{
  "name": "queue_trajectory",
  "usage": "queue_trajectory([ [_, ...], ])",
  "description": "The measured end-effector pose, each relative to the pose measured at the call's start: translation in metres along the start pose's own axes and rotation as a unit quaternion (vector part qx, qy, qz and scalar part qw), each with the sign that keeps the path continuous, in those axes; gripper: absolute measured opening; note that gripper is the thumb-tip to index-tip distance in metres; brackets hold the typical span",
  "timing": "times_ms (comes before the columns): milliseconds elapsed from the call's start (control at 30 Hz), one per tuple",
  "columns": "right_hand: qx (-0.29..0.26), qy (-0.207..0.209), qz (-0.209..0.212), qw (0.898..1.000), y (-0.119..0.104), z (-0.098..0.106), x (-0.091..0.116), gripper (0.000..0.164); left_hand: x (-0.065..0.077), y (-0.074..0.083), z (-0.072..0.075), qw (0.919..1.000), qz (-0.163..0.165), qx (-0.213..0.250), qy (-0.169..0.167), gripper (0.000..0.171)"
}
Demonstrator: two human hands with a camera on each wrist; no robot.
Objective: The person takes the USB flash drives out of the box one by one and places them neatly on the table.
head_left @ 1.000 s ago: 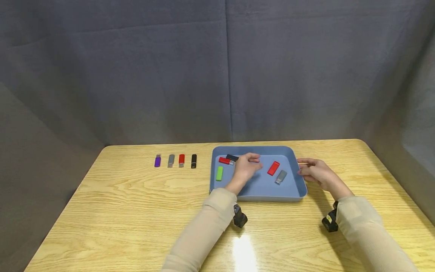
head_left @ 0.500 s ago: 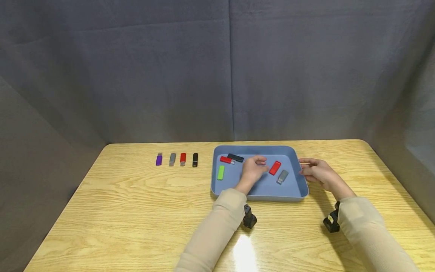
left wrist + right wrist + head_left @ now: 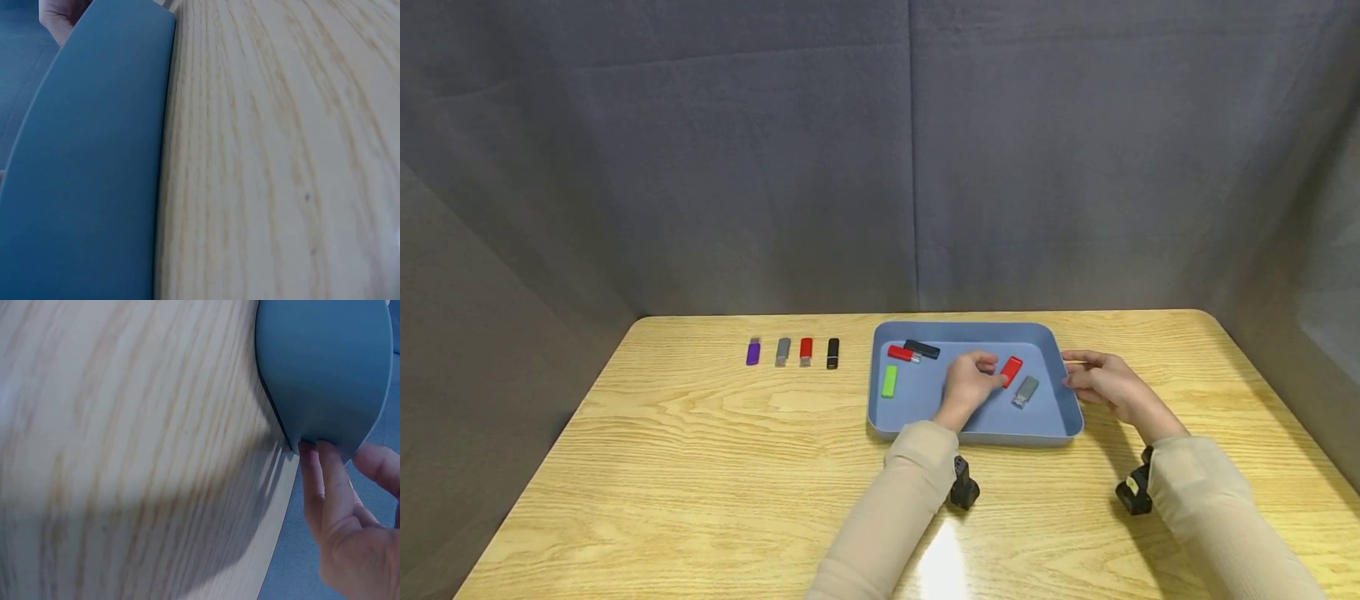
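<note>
My left hand (image 3: 972, 382) is inside a blue-grey tray (image 3: 925, 412), fingers slightly bent, thumb tip right at the lower left edge of a red USB stick (image 3: 1012, 372). A grey USB stick (image 3: 1026, 391) lies just right of it. On the tray's left side are a lime green stick (image 3: 889, 382), another red USB stick (image 3: 901, 354) and a black one (image 3: 922, 348). My right hand (image 3: 1105, 383) rests its extended fingertips against the tray's right outer wall; the right wrist view shows the thumb by the rim. In the left wrist view the tray wall hides most of the left hand.
Left of the tray, a row stands on the wooden table (image 3: 700, 467): a purple USB stick (image 3: 753, 352), a grey one (image 3: 782, 352), a red one (image 3: 806, 352) and a black one (image 3: 832, 353). Grey fabric (image 3: 775, 167) encloses the table's back and sides.
My left hand has moved right across the tray, from beside the black USB stick to the red one at the right. The right hand has stayed at the tray's side.
</note>
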State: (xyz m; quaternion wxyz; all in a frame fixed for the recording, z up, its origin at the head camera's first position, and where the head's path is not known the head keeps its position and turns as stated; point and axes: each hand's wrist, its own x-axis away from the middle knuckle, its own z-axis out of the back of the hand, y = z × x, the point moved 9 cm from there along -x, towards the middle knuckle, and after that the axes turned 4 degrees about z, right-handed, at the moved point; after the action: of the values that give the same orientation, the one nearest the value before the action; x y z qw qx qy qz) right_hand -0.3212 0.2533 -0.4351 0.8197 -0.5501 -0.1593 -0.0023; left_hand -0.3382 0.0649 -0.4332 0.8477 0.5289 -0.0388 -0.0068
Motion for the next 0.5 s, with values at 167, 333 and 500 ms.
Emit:
queue_trajectory([
  [167, -0.004, 0.001, -0.007, 1.0, 0.0015, 0.0006, 0.0, 0.065, -0.0005, 0.0005, -0.0023, 0.9999, -0.003, -0.016, 0.003, 0.027],
  [333, -0.006, -0.003, -0.005, 1.0, 0.0011, 0.0001, 0.0, 0.066, 0.0002, 0.0011, -0.0053, 0.9987, -0.001, -0.05, 0.004, 0.028],
  [500, -0.009, -0.005, 0.003, 1.0, 0.0004, -0.0001, -0.0003, 0.065, 0.0013, 0.0053, -0.0059, 0.994, -0.016, -0.107, 0.012, 0.028],
])
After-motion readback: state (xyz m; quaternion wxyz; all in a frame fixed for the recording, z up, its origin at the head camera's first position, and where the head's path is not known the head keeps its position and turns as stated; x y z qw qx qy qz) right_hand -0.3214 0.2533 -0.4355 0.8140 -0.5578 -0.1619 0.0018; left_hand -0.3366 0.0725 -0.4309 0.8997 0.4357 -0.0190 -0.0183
